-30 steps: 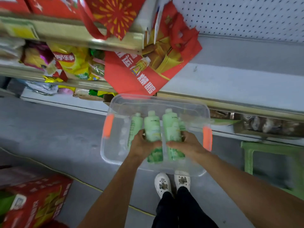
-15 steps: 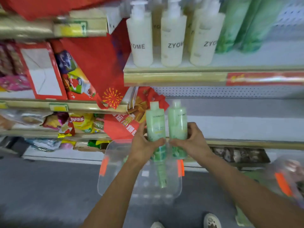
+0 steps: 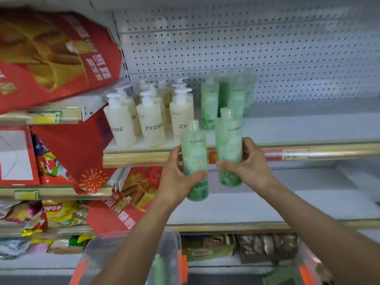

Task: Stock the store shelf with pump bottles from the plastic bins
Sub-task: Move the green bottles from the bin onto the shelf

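My left hand [image 3: 176, 177] grips one green bottle [image 3: 194, 155] around its lower half, upright. A second green bottle [image 3: 229, 140] is gripped the same way by my right hand [image 3: 249, 163], a little higher. Both bottles are in front of the gold front edge of the upper shelf [image 3: 308, 128]. On that shelf stand several cream ZYOME pump bottles [image 3: 152, 124] at the left and a few green bottles [image 3: 209, 103] behind the ones I hold. The clear plastic bin [image 3: 96, 258] with orange latches sits below my forearms, one green bottle showing inside.
White pegboard [image 3: 267, 48] backs the upper shelf, whose right part is bare. A lower white shelf [image 3: 287, 204] lies beneath. Red gift bags [image 3: 51, 58] and snack packets [image 3: 55, 212] fill the shelves to the left. A second bin with an orange latch [image 3: 306, 272] is at the bottom right.
Both hands have lifted the two green bottles out of the bin up to the level of the upper shelf's edge, and the view has tilted upward.
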The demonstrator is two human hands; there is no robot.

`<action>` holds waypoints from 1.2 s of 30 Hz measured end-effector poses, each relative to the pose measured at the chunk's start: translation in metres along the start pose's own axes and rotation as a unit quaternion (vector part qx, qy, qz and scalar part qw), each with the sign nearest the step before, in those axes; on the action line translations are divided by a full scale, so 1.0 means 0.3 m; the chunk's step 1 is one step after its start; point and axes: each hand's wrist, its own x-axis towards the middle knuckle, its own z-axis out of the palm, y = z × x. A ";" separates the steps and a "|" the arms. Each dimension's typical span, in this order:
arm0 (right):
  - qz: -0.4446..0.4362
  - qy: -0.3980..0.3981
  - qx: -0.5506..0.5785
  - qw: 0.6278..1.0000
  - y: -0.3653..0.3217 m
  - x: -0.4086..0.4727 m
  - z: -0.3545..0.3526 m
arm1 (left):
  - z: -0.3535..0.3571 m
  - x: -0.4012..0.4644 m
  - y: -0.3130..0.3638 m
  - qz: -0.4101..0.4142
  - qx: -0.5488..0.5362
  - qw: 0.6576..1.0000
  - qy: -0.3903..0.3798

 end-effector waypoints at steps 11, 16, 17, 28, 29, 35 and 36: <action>-0.029 0.066 0.025 0.997 -0.016 0.349 -0.346 | 0.259 0.172 0.153 0.028 -0.004 0.999 0.036; -0.004 0.067 0.023 0.997 0.041 0.503 -0.385 | 0.302 0.215 0.176 0.023 -0.002 0.998 0.062; 0.001 0.066 0.019 0.998 0.054 0.528 -0.387 | 0.308 0.220 0.180 0.021 -0.004 0.998 0.066; 0.017 0.066 -0.013 0.998 0.146 0.651 -0.368 | 0.318 0.263 0.183 0.027 0.005 0.995 0.094; 0.015 0.065 -0.016 0.998 0.147 0.653 -0.367 | 0.319 0.265 0.184 0.027 0.001 0.995 0.095; 0.020 0.055 -0.054 0.997 0.142 0.646 -0.366 | 0.334 0.282 0.188 0.027 -0.017 0.995 0.098; 0.026 0.045 -0.059 0.997 0.139 0.645 -0.367 | 0.337 0.284 0.188 0.029 -0.016 0.995 0.098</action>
